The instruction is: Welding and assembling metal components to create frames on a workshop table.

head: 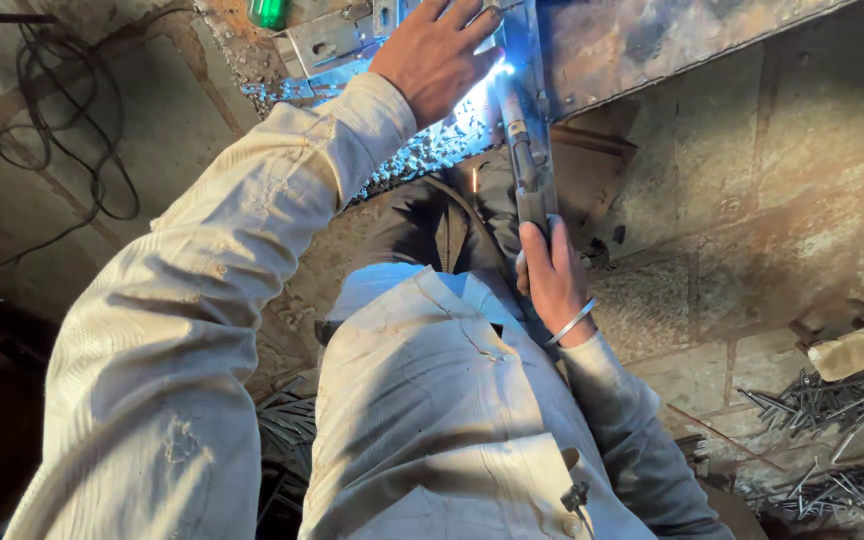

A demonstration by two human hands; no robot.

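My left hand (437,55) lies flat, fingers spread, on a grey metal piece (327,40) at the top of the view, pressing it against a rusty steel plate (632,40). My right hand (552,275), with a metal bangle on the wrist, grips the handle of a welding electrode holder (530,175). The holder points up to a bright blue-white arc (500,68) right beside my left hand's fingers. Both sleeves are pale cloth. What lies under my left palm is hidden.
A black cable (72,130) loops over the stone floor at upper left. A pile of thin metal rods (822,400) and a pale block (857,350) lie at lower right. A green object (270,12) sits at the top edge.
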